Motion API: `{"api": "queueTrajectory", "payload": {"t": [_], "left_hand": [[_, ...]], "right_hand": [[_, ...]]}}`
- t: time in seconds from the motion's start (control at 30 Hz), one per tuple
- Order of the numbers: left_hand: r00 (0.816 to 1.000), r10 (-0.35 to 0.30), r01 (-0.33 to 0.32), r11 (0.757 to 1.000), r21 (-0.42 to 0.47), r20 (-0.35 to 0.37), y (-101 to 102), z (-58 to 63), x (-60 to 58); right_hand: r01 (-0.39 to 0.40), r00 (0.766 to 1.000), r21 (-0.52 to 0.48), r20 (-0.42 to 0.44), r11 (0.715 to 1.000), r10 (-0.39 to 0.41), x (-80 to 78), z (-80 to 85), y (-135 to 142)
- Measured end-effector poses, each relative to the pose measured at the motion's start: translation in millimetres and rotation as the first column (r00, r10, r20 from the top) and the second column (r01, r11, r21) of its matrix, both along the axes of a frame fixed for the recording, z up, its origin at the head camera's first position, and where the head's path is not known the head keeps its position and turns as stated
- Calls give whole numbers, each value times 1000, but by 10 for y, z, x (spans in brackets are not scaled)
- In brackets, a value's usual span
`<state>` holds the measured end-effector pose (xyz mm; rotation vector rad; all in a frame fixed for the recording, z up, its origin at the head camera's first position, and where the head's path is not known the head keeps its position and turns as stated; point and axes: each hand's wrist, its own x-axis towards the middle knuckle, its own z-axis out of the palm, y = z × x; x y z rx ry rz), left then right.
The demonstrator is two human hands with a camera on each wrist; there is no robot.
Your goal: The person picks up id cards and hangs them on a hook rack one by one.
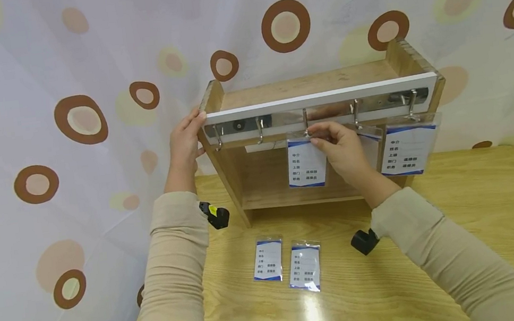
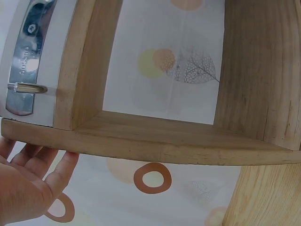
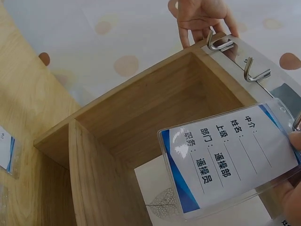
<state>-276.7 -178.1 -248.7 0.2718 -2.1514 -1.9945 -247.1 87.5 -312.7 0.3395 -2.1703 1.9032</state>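
A wooden shelf unit [image 1: 302, 199] bears a metal hook strip [image 1: 283, 118] on a white board. My left hand [image 1: 183, 140] grips its upper left corner; the left wrist view shows the fingers [image 2: 63, 172] against the side panel. At the middle hook, my right hand [image 1: 345, 152] pinches the top edge of a name badge [image 1: 306, 162] in a clear plastic holder. In the right wrist view this badge [image 3: 225, 160] hangs tilted, its top by a hook; whether the hook passes through its slot cannot be told. Another badge [image 1: 371, 147], partly hidden by the right hand, hangs beside it.
One more badge [image 1: 407, 150] hangs at the rightmost hook. Two badges, a left one [image 1: 267, 260] and a right one [image 1: 305, 267], lie on the wooden table [image 1: 485, 218] before the shelf. The two left hooks hold nothing. A patterned curtain [image 1: 230, 24] stands behind.
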Motion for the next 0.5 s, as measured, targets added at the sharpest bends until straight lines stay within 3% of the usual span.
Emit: {"api": "queueTrajectory", "payload": {"t": [0.27, 0.5], "left_hand": [[1000, 6, -6, 1000, 10, -1, 4, -5, -13], [1000, 10, -10, 1000, 7, 6, -13, -10, -18]], "right_hand": [[-13, 1000, 36, -27, 999, 14, -6, -73, 49], [-32, 994, -80, -107, 996, 23, 42, -127, 108]]}}
